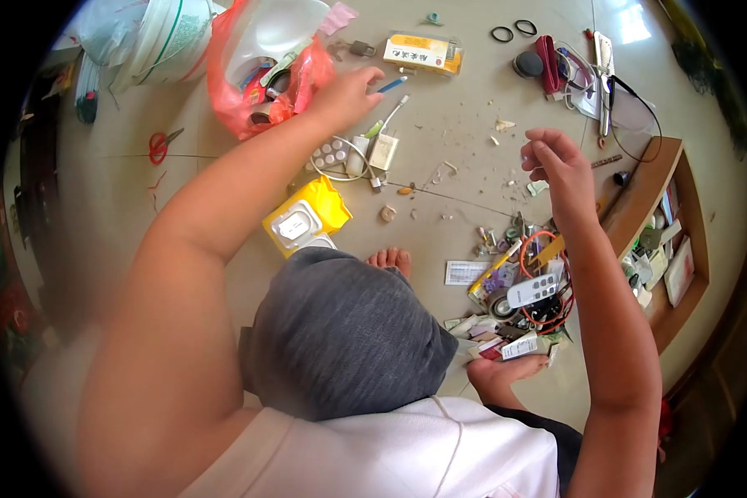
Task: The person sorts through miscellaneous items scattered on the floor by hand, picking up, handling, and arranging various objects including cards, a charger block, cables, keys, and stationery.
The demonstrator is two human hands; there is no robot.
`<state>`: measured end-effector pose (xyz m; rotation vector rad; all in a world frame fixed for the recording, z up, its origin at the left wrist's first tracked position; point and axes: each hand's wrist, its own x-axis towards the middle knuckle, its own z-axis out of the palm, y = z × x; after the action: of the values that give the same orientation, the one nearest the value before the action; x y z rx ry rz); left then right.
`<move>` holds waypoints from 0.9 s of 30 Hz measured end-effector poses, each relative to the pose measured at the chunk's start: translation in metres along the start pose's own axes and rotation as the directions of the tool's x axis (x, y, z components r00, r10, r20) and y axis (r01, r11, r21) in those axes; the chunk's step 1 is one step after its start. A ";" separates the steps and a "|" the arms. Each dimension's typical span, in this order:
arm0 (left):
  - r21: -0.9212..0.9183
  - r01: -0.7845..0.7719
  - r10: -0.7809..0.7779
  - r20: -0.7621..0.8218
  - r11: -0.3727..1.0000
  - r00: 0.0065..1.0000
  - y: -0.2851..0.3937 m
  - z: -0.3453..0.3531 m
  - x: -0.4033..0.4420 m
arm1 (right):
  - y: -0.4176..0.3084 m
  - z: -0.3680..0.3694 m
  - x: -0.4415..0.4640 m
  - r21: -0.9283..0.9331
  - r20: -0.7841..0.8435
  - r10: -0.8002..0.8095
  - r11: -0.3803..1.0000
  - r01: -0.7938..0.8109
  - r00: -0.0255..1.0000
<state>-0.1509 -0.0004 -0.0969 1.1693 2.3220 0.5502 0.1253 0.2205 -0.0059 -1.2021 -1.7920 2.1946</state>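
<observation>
My left hand [350, 101] is closed, and a short blue pen-like stick [393, 84] with a pale tip juts from its fingertips. Close by lie a yellow and white box [424, 53] and a padlock [362, 49]. Beneath that forearm are a white charger [383, 153] with its cable and a blister pack of pills [330, 155]. My right hand [561, 170] hovers over the floor at the right, fingers loosely bent and apart, with nothing visible in them. Below it is a pile of small items with a white remote control [533, 290] and a roll of tape [500, 305].
A red plastic bag [225, 79] of odds and ends stands at upper left beside a white bucket [173, 41]. Red-handled scissors [158, 148] and a yellow wipes pack [311, 217] lie on the left. A wooden drawer [699, 249] holding items stands right. Crumbs dot the floor.
</observation>
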 end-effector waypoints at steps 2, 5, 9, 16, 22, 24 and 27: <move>0.035 -0.098 0.102 -0.145 0.995 0.984 0.003 -0.005 -0.002 | 0.000 0.001 -0.001 -0.003 0.001 0.006 1.000 -0.006 1.000; 0.290 0.073 -0.158 0.284 0.954 0.946 0.027 -0.019 -0.019 | 0.003 0.002 -0.003 -0.011 -0.001 0.018 1.000 -0.018 1.000; 0.413 -0.033 -0.087 0.267 0.910 0.960 0.024 0.000 -0.033 | 0.005 0.005 -0.005 -0.026 0.006 0.020 0.999 -0.020 1.000; 0.030 0.216 -0.217 0.249 0.976 0.944 0.013 -0.017 -0.010 | 0.007 0.007 -0.008 0.001 -0.001 0.034 0.999 -0.034 0.999; -0.171 0.020 -0.041 -0.122 0.985 0.992 0.022 -0.063 -0.004 | 0.013 0.005 -0.008 0.026 -0.016 0.061 0.998 -0.061 0.998; -0.117 -0.077 0.036 -0.319 0.990 0.947 0.017 -0.088 -0.003 | 0.015 0.004 -0.008 0.035 -0.022 0.064 0.997 -0.064 0.998; 0.061 -0.021 0.049 -0.503 0.998 0.863 -0.003 -0.126 -0.015 | 0.016 0.003 -0.007 0.041 -0.018 0.057 0.998 -0.056 0.998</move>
<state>-0.2174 -0.0314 0.0061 1.2020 2.7699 0.9059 0.1353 0.2096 -0.0160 -1.2768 -1.7182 2.2299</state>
